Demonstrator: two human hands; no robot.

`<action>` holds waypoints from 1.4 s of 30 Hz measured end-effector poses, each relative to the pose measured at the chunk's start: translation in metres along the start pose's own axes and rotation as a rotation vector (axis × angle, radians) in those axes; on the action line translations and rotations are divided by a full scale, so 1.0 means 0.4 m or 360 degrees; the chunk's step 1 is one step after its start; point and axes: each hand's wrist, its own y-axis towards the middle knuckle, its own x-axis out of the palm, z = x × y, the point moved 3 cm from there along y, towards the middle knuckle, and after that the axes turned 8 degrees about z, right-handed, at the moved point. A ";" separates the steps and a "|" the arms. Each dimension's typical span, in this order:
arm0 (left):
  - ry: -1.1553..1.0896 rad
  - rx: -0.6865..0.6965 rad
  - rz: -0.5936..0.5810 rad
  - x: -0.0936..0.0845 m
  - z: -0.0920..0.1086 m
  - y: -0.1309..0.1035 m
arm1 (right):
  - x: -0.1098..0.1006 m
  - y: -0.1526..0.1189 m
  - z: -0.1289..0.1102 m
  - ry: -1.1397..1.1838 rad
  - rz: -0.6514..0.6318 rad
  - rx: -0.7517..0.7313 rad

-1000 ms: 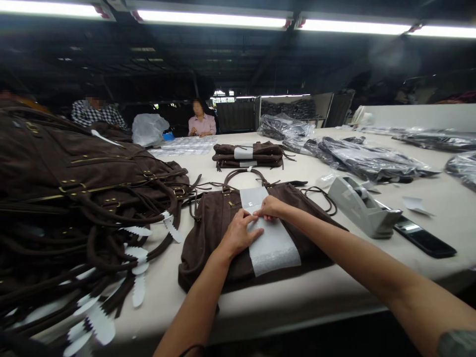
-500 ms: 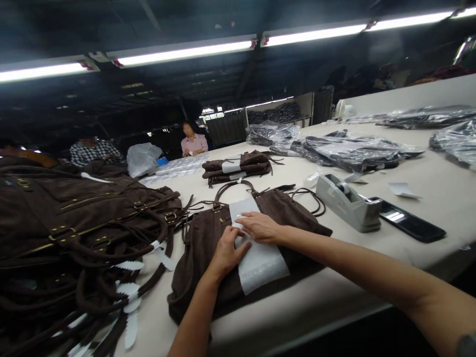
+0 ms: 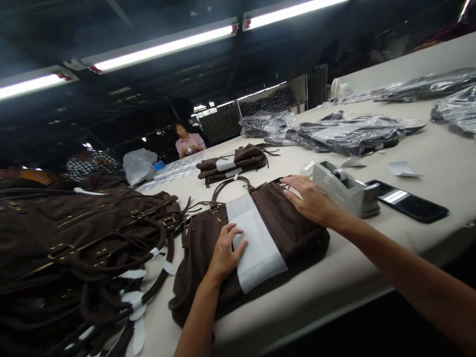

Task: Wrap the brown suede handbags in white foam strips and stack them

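Note:
A dark brown handbag [image 3: 201, 248] lies flat in front of me, its looped handle pointing away. Around its middle runs a white paper band [image 3: 256, 243]. My left hand [image 3: 226, 250] rests on the bag at the band's left edge, fingers apart and slightly curved. Over the bag's far right corner is my right hand [image 3: 310, 198], open, with fingers stretched toward the handle side; whether it touches the bag there I cannot tell. Just beyond that hand stands a grey tape dispenser [image 3: 345, 191], partly covered by it.
Brown bags with white-wrapped handles [image 3: 92, 233] are heaped at left. Behind my bag lie stacked banded bags [image 3: 234, 162]. Plastic-wrapped bags [image 3: 349, 133] spread across the table's far right. A black phone [image 3: 412, 201] lies right of the dispenser. A person in pink [image 3: 189, 141] sits at the far side.
My right hand has left the paper band and moved right to the bag's far right corner. My left hand stays at the band's left edge. The view has shifted slightly.

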 end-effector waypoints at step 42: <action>0.0725 0.0254 -0.0303 0.097 0.224 -0.164 | 0.048 -0.132 0.221 0.0708 -0.0686 0.1469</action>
